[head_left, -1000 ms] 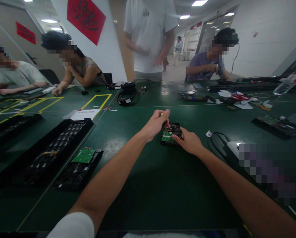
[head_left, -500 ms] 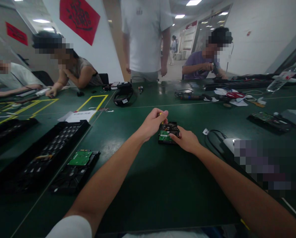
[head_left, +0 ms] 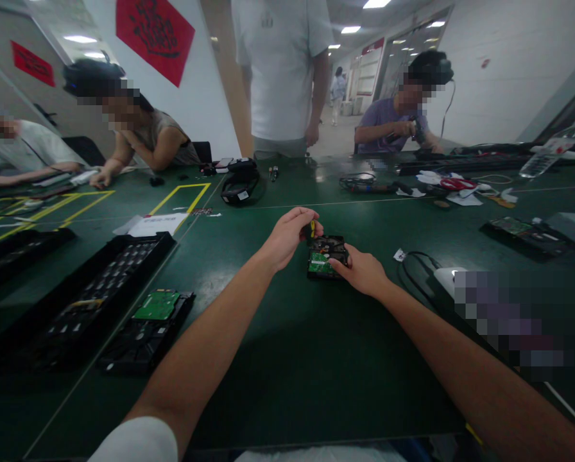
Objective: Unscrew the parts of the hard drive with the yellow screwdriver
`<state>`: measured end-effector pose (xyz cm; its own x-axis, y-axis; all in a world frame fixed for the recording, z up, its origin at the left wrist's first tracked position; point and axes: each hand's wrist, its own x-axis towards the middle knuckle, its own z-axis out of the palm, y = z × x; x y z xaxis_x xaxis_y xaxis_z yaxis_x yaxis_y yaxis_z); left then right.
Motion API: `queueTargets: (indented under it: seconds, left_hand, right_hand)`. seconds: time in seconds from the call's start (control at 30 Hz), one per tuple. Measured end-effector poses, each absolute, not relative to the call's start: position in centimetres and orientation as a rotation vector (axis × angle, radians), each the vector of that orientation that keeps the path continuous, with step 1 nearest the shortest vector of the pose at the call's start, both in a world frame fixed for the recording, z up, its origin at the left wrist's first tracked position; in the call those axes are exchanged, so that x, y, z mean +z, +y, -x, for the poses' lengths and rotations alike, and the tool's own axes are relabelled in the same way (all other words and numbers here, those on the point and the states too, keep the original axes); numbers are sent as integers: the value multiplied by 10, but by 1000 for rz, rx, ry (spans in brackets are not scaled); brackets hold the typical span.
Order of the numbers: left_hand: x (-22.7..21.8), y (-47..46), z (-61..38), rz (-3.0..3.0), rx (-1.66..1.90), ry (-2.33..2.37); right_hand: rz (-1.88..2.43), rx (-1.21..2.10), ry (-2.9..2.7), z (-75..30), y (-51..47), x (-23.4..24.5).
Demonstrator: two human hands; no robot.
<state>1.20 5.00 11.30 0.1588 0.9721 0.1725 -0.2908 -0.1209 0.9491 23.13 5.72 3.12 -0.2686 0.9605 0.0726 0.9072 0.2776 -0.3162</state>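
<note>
Extending across the foreground, a glossy green tabletop [head_left: 287, 372] stands in a room with a white wall [head_left: 523, 77]. The hard drive [head_left: 319, 266] lies on it, just right of the left hand [head_left: 290, 235], which pinches a yellow-and-black tool [head_left: 311, 228]; the right hand [head_left: 363, 273] clasps the drive's right side, thumb on top. A red poster [head_left: 181, 35] bears black characters, too blurred to read.

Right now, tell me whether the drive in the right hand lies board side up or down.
Up: the green board shows on top of the drive, which the right hand grips.
</note>
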Motion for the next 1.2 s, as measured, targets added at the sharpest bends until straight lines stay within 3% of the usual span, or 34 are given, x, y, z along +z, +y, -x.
queueTargets:
  seconds: [0.87,1.2]
  left_hand:
    - [115,46,-14,-1397,1254,869]
    - [109,49,-23,-1080,1367,820]
  right_hand:
    - [1746,335,-2299,-231,56,34]
    - [1743,317,-2297,-231,55,34]
